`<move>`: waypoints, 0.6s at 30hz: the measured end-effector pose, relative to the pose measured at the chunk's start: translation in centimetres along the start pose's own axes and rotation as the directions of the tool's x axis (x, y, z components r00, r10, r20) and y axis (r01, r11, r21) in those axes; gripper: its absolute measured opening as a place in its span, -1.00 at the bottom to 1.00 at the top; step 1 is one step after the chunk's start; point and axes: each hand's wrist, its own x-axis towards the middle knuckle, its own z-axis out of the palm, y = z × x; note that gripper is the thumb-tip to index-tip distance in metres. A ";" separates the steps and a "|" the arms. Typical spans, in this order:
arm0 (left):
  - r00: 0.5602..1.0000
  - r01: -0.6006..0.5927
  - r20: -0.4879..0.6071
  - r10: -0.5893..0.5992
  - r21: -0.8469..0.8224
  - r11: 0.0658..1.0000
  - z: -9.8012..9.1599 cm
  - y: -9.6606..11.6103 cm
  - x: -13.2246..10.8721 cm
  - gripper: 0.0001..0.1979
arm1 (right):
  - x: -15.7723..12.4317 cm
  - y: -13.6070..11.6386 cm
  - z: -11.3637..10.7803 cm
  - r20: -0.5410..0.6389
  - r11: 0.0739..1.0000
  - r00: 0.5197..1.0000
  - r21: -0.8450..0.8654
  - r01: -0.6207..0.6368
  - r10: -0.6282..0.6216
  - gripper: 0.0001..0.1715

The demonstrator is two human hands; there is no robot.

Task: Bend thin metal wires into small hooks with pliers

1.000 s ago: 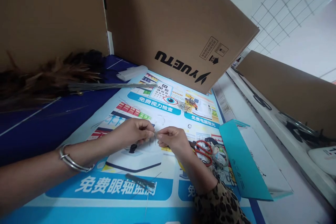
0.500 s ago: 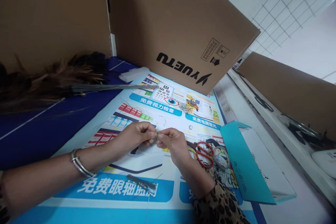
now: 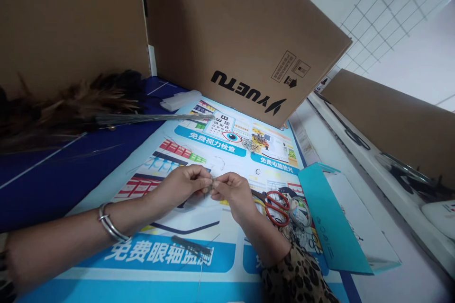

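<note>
Thin piece (image 3: 212,181): between fingertips of both hands, above printed sheet (image 3: 117,291); mostly hidden, details too small to tell. Left hand (image 3: 194,181): thumb and forefinger pinching it. Right hand (image 3: 234,192): likewise, tips just beside left's. Near right wrist: red-handled scissors (image 3: 278,209); farther right, teal box (image 3: 322,222). Nearer wearer: bundle of short dark strands (image 3: 192,246). Beyond: cardboard (image 3: 231,23), upright.

Left hand (image 3: 190,182) and right hand (image 3: 234,194) pinch close together, the left forearm (image 3: 71,239) slanting inward
</note>
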 end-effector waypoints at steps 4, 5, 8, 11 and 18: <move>1.000 -0.014 -0.017 0.015 0.037 0.999 0.0 -0.1 0.1 -0.74 | 0.0 0.0 0.1 -0.004 1.000 1.000 0.003 -0.007 0.007 -0.58; 1.000 -0.017 -0.020 0.018 0.041 0.999 0.0 -0.1 0.1 -0.75 | 0.0 0.0 0.1 -0.006 1.000 1.000 0.000 -0.008 0.008 -0.60; 0.999 -0.026 -0.022 0.027 0.041 0.999 0.0 -0.3 0.1 -0.76 | 0.0 0.0 0.1 -0.013 1.000 1.000 -0.001 -0.008 0.008 -0.66; 0.999 -0.024 -0.026 0.025 0.036 0.999 0.1 -0.4 0.2 -0.75 | 0.0 0.0 0.2 -0.017 1.000 1.000 -0.004 -0.010 0.010 -0.68; 0.999 -0.033 -0.025 0.034 0.045 0.998 0.0 -0.4 0.2 -0.75 | -0.1 0.1 0.2 -0.008 1.000 1.000 -0.010 -0.003 0.003 -0.62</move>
